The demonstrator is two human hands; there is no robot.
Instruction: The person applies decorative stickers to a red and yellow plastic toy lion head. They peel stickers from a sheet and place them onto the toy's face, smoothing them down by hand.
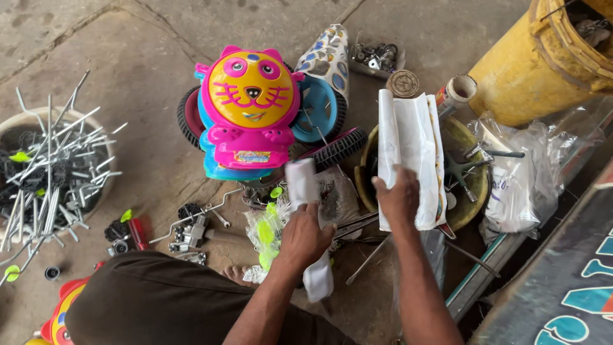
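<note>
The toy ride-on car (250, 112), with its pink and yellow cat-face front, stands on the concrete floor (147, 76) only partly put together: the body sits on black wheels and a blue wheel hub shows at its side, yet loose parts lie all around it, so by my reading a good deal of assembly is left. A bent metal rod (191, 218) and a hammer (201, 233) lie just in front of the person, a basin of metal rods (54, 160) stands well apart at the far left, and a yellow bowl (476, 185) with more small parts sits under the right hand's work. The left hand (305, 237) is clenched around a white rolled strip (306, 223), which is blurred, so its exact make cannot be told; it runs from above the fist down past the wrist. The right hand (399, 197) reaches forward, palm down, fingers pressed on the lower end of a stack of white sheets (410, 156) that lies over the bowl; it seems to grip or pin them. Both forearms extend from the bottom edge of the view, the left bent inward, the right nearly straight. A yellow drum (523, 70) stands at the upper right.
</note>
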